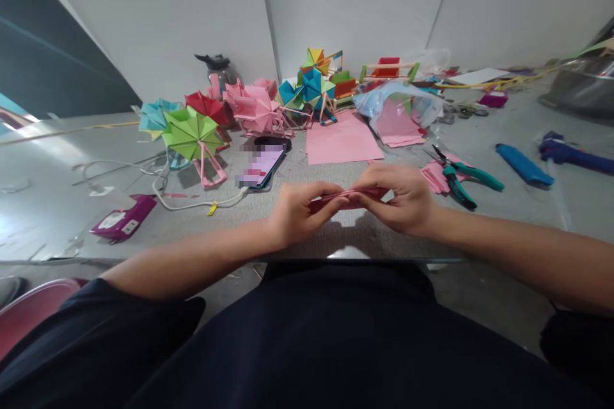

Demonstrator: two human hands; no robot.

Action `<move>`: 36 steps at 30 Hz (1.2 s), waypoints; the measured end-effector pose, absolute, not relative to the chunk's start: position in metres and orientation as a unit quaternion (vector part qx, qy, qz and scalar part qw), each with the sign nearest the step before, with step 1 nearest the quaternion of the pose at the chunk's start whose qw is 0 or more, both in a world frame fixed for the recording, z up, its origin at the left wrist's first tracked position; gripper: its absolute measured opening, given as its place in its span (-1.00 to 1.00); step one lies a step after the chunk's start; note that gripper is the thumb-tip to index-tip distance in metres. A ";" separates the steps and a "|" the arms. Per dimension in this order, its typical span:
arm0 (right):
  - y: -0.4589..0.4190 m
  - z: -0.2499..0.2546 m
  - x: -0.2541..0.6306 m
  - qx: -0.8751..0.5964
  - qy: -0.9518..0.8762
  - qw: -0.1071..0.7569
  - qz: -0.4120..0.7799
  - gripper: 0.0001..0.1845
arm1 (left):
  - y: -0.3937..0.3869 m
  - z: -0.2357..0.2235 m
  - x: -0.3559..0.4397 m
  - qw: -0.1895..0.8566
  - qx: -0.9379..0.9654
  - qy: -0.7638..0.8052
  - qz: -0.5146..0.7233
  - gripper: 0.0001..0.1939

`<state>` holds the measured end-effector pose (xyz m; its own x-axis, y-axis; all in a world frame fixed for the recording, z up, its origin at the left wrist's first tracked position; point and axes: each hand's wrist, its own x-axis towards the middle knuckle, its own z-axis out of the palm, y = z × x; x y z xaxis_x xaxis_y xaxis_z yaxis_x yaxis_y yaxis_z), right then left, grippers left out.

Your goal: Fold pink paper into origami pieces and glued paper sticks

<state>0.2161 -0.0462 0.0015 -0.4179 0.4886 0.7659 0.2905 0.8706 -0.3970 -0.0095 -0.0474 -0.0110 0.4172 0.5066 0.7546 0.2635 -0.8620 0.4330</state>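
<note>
A folded piece of pink paper [355,199] is pinched between both my hands, just above the table near its front edge. My left hand [305,209] is closed on its left part, thumb below and fingers above. My right hand [399,199] grips the right part the same way, and the two sets of fingertips nearly meet. Much of the paper is hidden by the fingers. Beyond my hands lies a flat pink sheet [343,139]. Pliers with green handles [461,179] rest on small pink paper pieces [434,177] to the right.
A phone [263,165] with a white cable lies left of centre, and a purple power adapter [123,218] sits farther left. Folded paper wheels [192,133] stand along the back. A plastic bag [398,102], a blue roll [524,165] and a purple-handled tool [575,153] are at the right.
</note>
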 end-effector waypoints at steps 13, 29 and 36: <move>-0.032 0.002 0.234 -0.225 -0.854 0.469 -0.031 -0.82 | -0.033 -0.009 -0.018 0.087 0.844 0.215 0.484 -0.70; -0.032 -0.003 0.232 -0.168 -0.862 0.473 -0.072 -0.92 | -0.030 -0.006 -0.023 0.019 0.828 0.166 0.535 -0.73; -0.030 -0.004 0.236 -0.189 -0.861 0.465 -0.078 -0.91 | -0.032 -0.006 -0.022 0.033 0.805 0.193 0.560 -0.74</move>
<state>0.2358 -0.0296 -0.0040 -0.4957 0.2531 0.8308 0.3974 0.9167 -0.0421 -0.0224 -0.0322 -0.0060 0.2988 0.3480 0.8886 0.2739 -0.9232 0.2694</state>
